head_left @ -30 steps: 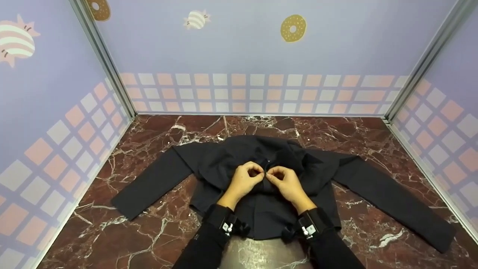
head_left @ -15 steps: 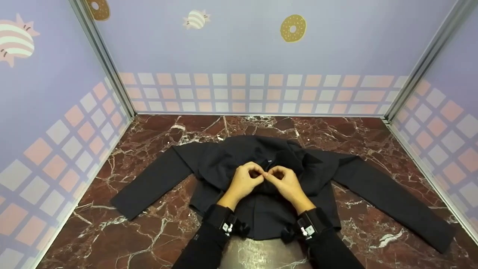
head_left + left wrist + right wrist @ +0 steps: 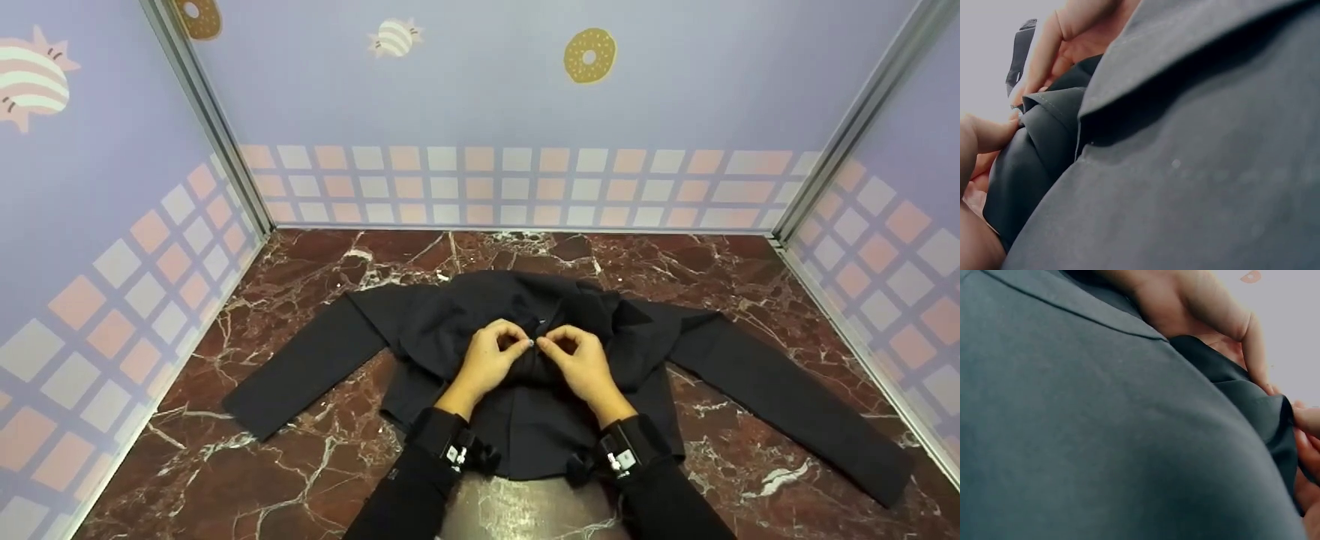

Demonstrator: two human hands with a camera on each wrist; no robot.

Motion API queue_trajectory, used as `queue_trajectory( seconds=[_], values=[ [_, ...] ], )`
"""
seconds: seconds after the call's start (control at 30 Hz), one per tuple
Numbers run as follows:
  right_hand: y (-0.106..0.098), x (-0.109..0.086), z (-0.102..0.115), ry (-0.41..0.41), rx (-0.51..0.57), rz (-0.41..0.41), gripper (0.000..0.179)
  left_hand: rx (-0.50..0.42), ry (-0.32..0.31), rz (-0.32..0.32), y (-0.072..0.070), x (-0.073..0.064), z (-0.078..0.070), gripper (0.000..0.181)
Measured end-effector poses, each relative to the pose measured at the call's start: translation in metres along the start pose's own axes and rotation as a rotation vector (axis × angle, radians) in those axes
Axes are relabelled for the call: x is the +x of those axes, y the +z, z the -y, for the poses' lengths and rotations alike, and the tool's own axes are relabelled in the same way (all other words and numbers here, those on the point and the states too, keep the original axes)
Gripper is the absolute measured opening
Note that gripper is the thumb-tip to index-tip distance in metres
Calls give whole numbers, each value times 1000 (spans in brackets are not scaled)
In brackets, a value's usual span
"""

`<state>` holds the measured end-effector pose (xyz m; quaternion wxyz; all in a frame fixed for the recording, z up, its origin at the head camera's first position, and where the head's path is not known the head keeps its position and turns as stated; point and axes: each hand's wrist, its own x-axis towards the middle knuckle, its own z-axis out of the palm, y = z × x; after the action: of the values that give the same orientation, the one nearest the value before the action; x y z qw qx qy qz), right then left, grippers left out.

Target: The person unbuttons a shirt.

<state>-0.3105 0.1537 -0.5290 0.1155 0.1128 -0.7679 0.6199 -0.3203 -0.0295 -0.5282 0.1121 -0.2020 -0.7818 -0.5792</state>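
Note:
A black long-sleeved shirt point(image 3: 465, 307) lies spread out, with its body bunched up and both sleeves stretched sideways. My left hand point(image 3: 487, 360) pinches the shirt front at its middle. By its fingertips shows a small pale shiny button point(image 3: 531, 343), seen in the left wrist view at the folded front edge point(image 3: 1044, 104). Close beside it, my right hand point(image 3: 581, 367) pinches the facing part of the front between thumb and forefinger. Only a small gap separates the two hands' fingertips. In both wrist views, raised cloth hides much of the hands.
The shirt rests on a dark red marble-patterned tabletop point(image 3: 300, 487). Patterned purple panels point(image 3: 487, 97) close it in at the back and on both sides, with metal posts point(image 3: 217, 127) at the corners. The left sleeve point(image 3: 307, 367) and right sleeve point(image 3: 787, 405) reach toward the side panels.
My fingertips, touching half a second ago, have drawn slightly apart, and the small pale button now shows between them. The collar cloth beside the right hand has shifted a little.

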Motion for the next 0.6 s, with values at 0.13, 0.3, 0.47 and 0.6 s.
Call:
queue_trajectory(
  seconds=[0.13,0.3,0.47,0.6],
  values=[
    [-5,4,-2,-1,55,-105,12,-75,-109,-78,-3,2,-3,5],
    [-12,7,-1,60,183,-216,15,-125,-225,-234,-12,7,-5,6],
    [-17,8,1,132,328,-273,16,-63,-314,-393,-22,11,-8,7],
    [-16,9,5,135,431,-281,15,11,-313,-433,-24,12,-14,6]
  ],
)
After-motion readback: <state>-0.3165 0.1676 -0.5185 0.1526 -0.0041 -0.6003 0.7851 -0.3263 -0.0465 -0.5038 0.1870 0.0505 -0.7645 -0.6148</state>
